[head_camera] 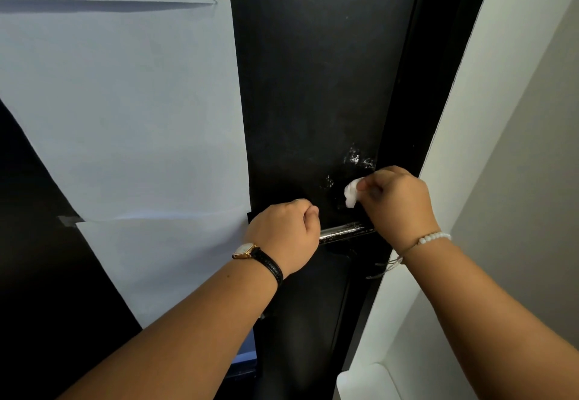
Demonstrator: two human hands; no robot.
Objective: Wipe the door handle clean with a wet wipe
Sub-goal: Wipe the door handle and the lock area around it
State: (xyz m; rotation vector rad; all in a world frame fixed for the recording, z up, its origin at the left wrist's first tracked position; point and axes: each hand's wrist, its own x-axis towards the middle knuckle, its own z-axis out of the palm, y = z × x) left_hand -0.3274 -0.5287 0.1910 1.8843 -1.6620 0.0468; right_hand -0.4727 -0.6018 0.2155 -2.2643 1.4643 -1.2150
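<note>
Low in the frame's centre, the door handle (344, 232) is gripped by the left hand (283, 236) while a wadded wet wipe (351, 193), pinched in the right hand (398, 202), is apparently poised just above, so lowering onto the bar is called for.

The left hand (286, 230) is closed around the end of the metal door handle (344, 232) on a black door (313, 86). Above the handle, the right hand (398, 204) pinches a crumpled white wet wipe (351, 192) against the door.
</note>
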